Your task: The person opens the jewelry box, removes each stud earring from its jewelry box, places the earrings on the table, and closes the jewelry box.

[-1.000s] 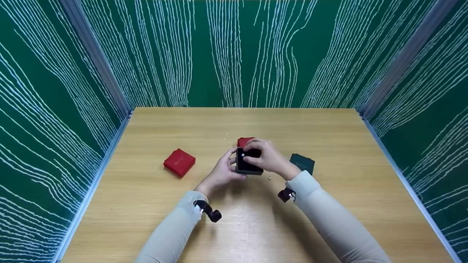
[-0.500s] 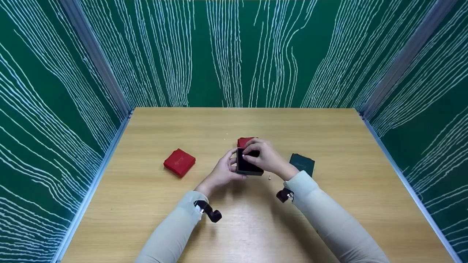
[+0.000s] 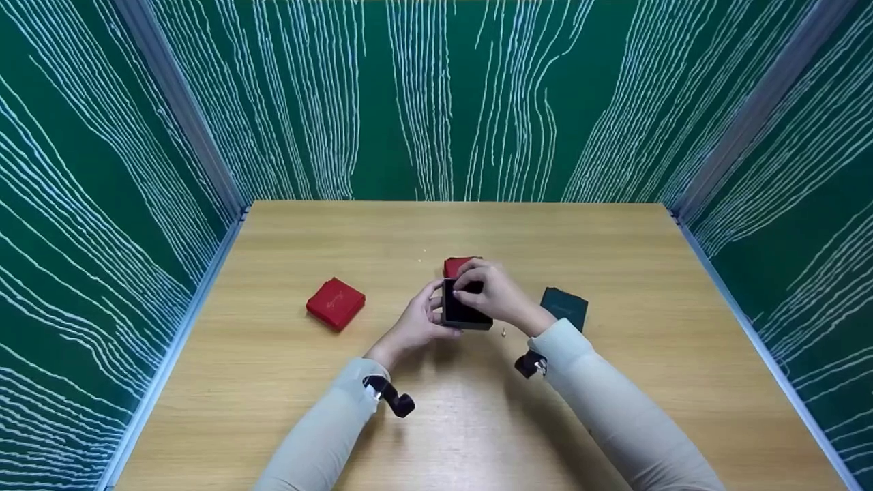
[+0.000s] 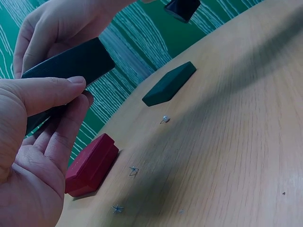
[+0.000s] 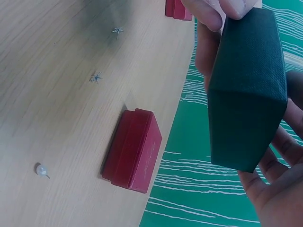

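Observation:
My left hand (image 3: 417, 319) grips a small dark green jewelry box (image 3: 468, 319) above the table, thumb on one side and fingers on the other. Its black insert faces up. Over the insert, my right hand (image 3: 501, 292) pinches a tiny pearl earring (image 3: 455, 292) between thumb and index finger; the fingertips mostly cover it. Another pearl earring (image 4: 165, 118) lies on the table near the box. Two star-shaped earrings (image 4: 134, 170) (image 5: 117, 31) lie farther off on the wood. In the right wrist view, the green box's outer wall hides its inside.
A red box (image 3: 335, 304) sits to the left on the wooden table (image 3: 286, 409). Just behind the hands is a second red box (image 3: 458, 266), partly hidden. A flat dark green piece (image 3: 565, 307) lies right of the right hand. Patterned green walls enclose the table.
The right thumb and index finger have closed in on the pearl, which showed more plainly a second ago. The right wrist has shifted slightly left; the left hand and box are nearly still.

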`<action>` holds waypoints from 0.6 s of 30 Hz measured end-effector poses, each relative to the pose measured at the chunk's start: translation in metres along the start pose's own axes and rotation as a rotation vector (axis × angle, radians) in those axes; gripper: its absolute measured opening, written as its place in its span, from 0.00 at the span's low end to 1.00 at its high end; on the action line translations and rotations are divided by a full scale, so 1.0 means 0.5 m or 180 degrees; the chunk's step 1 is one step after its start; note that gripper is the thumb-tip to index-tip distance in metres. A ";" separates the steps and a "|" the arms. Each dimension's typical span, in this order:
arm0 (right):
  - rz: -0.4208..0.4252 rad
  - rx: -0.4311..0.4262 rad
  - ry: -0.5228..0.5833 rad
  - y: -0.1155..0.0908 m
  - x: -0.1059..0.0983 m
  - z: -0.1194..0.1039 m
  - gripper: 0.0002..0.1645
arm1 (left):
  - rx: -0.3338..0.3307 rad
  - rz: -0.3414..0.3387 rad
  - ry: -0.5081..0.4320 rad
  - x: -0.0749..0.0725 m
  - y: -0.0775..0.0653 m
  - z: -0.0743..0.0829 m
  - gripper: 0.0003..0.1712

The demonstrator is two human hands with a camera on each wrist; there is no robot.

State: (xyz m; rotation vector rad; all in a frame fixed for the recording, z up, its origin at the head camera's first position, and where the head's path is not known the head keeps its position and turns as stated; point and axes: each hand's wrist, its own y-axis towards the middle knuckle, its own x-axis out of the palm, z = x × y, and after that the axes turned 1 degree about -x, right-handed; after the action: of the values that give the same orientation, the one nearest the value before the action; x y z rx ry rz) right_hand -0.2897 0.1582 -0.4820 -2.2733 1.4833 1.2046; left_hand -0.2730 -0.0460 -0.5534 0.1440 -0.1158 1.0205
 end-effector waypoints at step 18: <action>0.0142 -0.0149 0.0194 -0.003 -0.007 0.005 0.03 | -0.0012 -0.0012 0.0020 0.007 -0.003 0.006 0.64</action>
State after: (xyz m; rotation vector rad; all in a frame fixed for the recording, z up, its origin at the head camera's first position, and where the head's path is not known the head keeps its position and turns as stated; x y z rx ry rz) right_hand -0.2905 0.1628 -0.4818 -2.3391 1.5511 1.2044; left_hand -0.2698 -0.0441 -0.5500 0.1377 -0.1117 1.0168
